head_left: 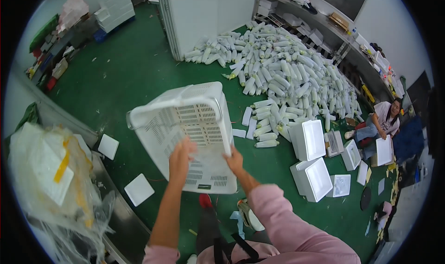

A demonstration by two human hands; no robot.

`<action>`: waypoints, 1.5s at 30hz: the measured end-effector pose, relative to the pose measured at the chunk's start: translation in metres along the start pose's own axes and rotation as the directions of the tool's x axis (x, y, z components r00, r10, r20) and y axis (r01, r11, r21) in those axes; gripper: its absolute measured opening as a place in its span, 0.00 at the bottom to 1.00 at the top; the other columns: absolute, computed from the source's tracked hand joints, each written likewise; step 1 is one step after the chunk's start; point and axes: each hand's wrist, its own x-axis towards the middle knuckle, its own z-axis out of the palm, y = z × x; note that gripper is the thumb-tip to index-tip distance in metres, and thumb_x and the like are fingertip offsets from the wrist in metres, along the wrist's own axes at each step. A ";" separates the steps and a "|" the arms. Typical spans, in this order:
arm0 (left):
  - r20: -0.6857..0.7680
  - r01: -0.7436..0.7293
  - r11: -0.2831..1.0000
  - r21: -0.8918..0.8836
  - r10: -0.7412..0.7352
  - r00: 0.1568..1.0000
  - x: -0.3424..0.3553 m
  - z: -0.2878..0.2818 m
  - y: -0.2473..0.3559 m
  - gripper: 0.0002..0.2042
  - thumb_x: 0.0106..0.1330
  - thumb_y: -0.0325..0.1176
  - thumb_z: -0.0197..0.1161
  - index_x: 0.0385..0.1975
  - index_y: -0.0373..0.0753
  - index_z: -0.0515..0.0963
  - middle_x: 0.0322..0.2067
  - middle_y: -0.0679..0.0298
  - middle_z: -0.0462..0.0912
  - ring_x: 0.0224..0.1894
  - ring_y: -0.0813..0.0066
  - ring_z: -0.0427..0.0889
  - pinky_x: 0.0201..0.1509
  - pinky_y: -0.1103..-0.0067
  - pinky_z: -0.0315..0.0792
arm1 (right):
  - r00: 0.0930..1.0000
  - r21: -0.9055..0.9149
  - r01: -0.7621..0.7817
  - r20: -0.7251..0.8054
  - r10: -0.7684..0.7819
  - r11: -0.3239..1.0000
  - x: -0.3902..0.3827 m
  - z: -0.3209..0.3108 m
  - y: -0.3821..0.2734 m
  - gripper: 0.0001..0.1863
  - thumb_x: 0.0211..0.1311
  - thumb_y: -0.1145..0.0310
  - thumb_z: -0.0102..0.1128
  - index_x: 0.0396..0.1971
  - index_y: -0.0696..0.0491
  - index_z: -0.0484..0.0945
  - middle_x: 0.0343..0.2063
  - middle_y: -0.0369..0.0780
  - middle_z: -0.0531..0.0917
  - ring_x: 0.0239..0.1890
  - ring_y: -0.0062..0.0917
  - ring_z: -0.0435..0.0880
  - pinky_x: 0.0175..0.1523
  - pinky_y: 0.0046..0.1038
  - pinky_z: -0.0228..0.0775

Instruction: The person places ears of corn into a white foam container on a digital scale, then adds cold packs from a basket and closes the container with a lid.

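Observation:
A large white slotted plastic basket is tilted in front of me, and its perforated walls show. My right hand is closed on the basket's right edge. My left hand is in front of the slotted wall, its fingers smeared by motion; whether it touches the basket I cannot tell. Beyond the basket lies a big heap of pale green, long vegetables in white wrapping, their exact kind unclear.
White foam boxes stand on the green floor at right. Beside them, a person sits low. Foam lids lie at left, near a plastic-wrapped bundle. A metal shelf runs along the back right.

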 end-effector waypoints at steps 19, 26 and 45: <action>-0.280 0.829 0.486 -0.276 -0.866 0.414 -0.077 -0.268 -0.260 0.09 0.58 0.33 0.53 0.28 0.35 0.76 0.22 0.58 0.79 0.20 0.69 0.77 0.22 0.75 0.69 | 0.055 -0.712 -0.688 0.143 0.988 0.141 -0.249 -0.086 0.022 0.13 0.49 0.58 0.52 0.25 0.51 0.80 0.28 0.44 0.81 0.30 0.37 0.80 0.33 0.36 0.71; -0.249 0.821 0.518 -0.240 -0.850 0.464 0.089 -0.276 -0.185 0.13 0.57 0.37 0.55 0.36 0.35 0.74 0.28 0.57 0.80 0.28 0.66 0.80 0.27 0.74 0.71 | 0.488 -0.574 -0.515 0.414 0.768 0.637 -0.138 0.049 0.045 0.15 0.48 0.57 0.55 0.30 0.52 0.79 0.33 0.45 0.81 0.35 0.42 0.79 0.37 0.41 0.71; -0.172 0.760 0.594 -0.263 -0.804 0.569 0.509 -0.491 -0.156 0.10 0.60 0.38 0.54 0.33 0.39 0.75 0.22 0.68 0.74 0.23 0.76 0.71 0.25 0.81 0.64 | 0.263 0.150 -0.964 0.394 0.880 0.221 0.331 0.374 -0.141 0.17 0.59 0.59 0.53 0.41 0.56 0.74 0.27 0.38 0.81 0.27 0.21 0.81 0.27 0.21 0.69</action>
